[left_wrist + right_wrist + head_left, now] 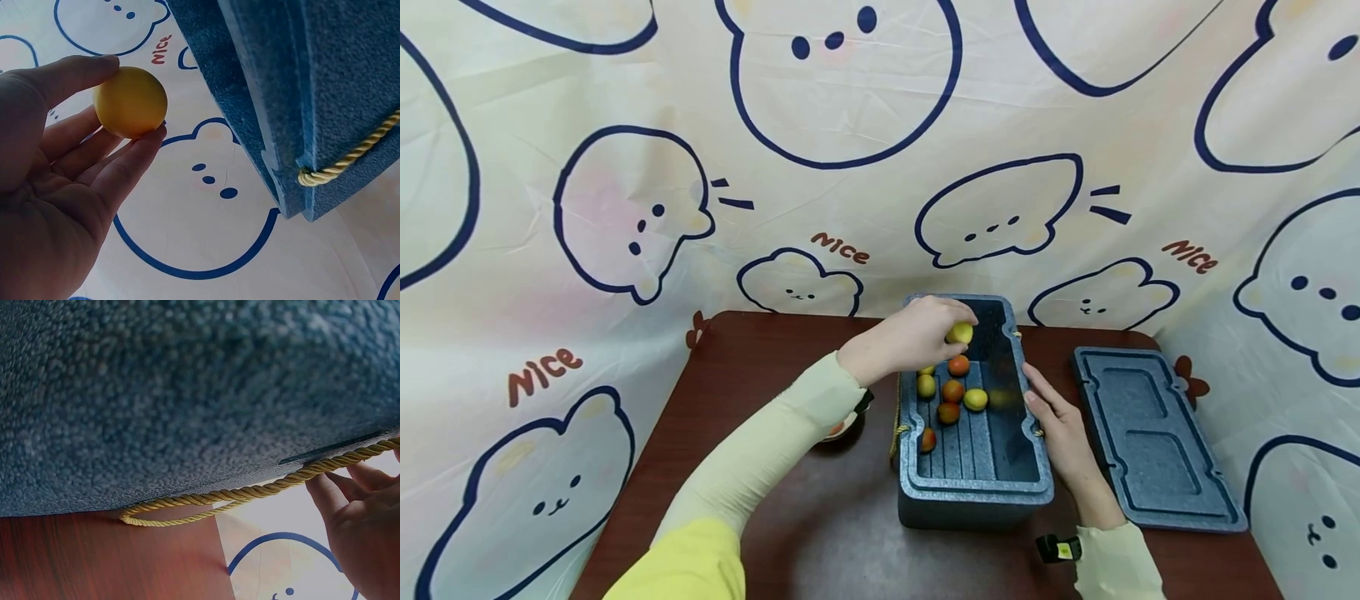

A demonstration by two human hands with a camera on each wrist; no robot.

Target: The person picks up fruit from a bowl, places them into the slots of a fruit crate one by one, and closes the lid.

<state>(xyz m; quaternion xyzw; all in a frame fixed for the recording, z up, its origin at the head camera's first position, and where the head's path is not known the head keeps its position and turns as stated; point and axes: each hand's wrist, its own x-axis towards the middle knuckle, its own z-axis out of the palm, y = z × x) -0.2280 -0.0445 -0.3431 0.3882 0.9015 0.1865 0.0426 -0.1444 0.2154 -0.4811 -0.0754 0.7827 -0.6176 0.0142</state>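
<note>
Above the far part of a blue-grey foam box [976, 492], my left hand [917, 333] pinches a small round yellow fruit [131, 103] between thumb and fingertips. In the left wrist view the fruit is smooth and plain, beside the box's side. Several small fruits lie on the ribbed box floor, among them an orange one [952, 391] and a yellow one [976, 400]. My right hand [1060, 425] rests against the box's right rim, its fingers fairly straight. In the right wrist view those fingers are by the gold rope [262, 489] on the box's side.
The matching blue-grey lid [1161, 442] lies on the brown table [775, 517], right of the box. A small dish [844, 437] with something orange in it stands left of the box, partly hidden by my left arm. A printed cloth [880, 200] hangs behind the table.
</note>
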